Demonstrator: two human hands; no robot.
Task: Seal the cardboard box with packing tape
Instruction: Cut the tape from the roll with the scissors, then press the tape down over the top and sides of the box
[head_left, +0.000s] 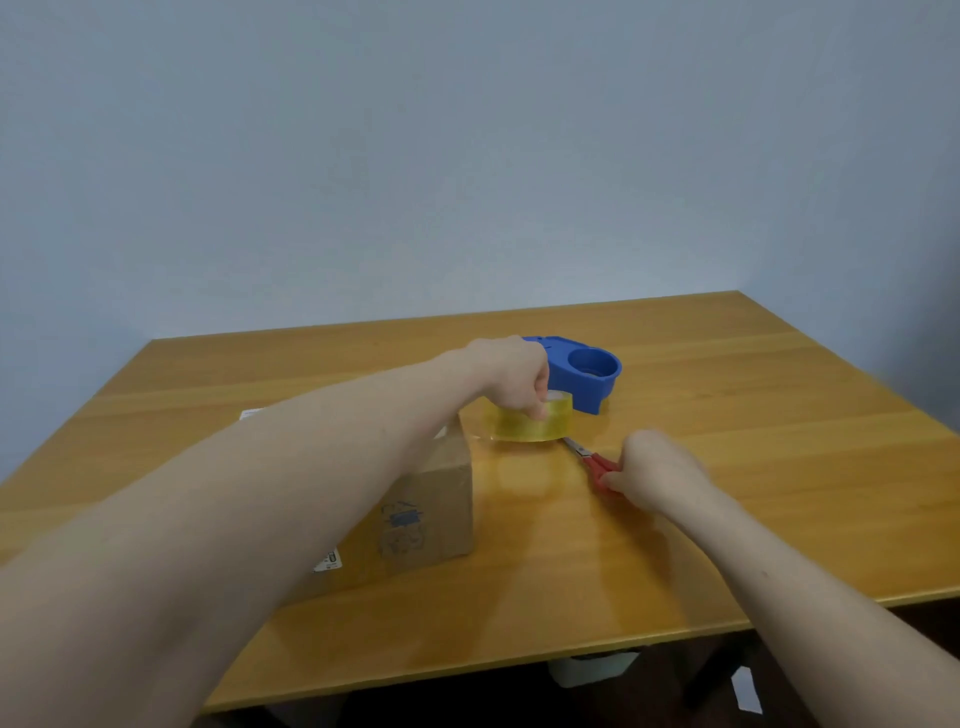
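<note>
Box (431, 512) of brown cardboard on the desk (727, 395), left of centre, mostly hidden behind the left forearm; printed marks on its near right face, white label at its near lower corner. Tape (530, 422), a clear yellowish roll, lying flat just right of the box's far top corner, seemingly linked to that corner by a short pulled-out strip, though too blurred to be sure. Left hand (511, 376) reached over the box and closed on the roll's top edge, fingers curled down over its rim. Just beyond the roll, a blue dispenser (587, 371) standing on the desk, its round well facing up, partly covered by the left hand. Scissors (589, 460) with red handles lying right of the box and near the roll, metal blades pointing toward the roll's near right edge. Right hand (657, 475) closed over the red handles, fingers wrapped around them, back of the hand turned up. Pale blue wall (467, 156) behind the desk's far edge.
</note>
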